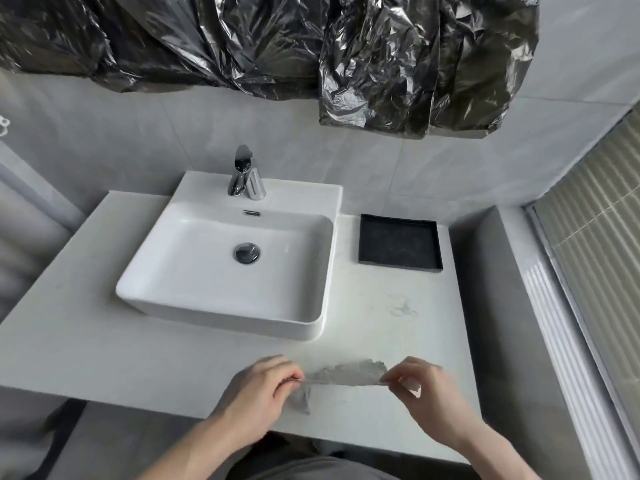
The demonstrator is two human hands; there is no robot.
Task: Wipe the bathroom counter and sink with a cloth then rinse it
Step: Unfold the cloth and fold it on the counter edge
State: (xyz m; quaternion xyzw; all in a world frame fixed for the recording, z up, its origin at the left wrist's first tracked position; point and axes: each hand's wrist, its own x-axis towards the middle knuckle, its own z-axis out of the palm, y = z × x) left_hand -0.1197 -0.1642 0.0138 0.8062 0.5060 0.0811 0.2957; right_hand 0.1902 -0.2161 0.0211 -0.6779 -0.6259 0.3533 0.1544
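**Cloth stretched between two hands at the counter's near edge**

Spreading across the middle of the frame: white counter (86,327). Sitting centre-left on it: white sink (194,271), chrome faucet (244,174) at its upper rim. Lying right of the sink, apart from it: black tray (398,244). Hanging over the lower centre: grey cloth (349,374), blurred, pulled taut. Pinching its ends: left hand (259,393) and right hand (426,393), fingers closed on the fabric.

Bare counter (86,323) left, sink (221,306) centre, black tray (400,268) blocking right rear.
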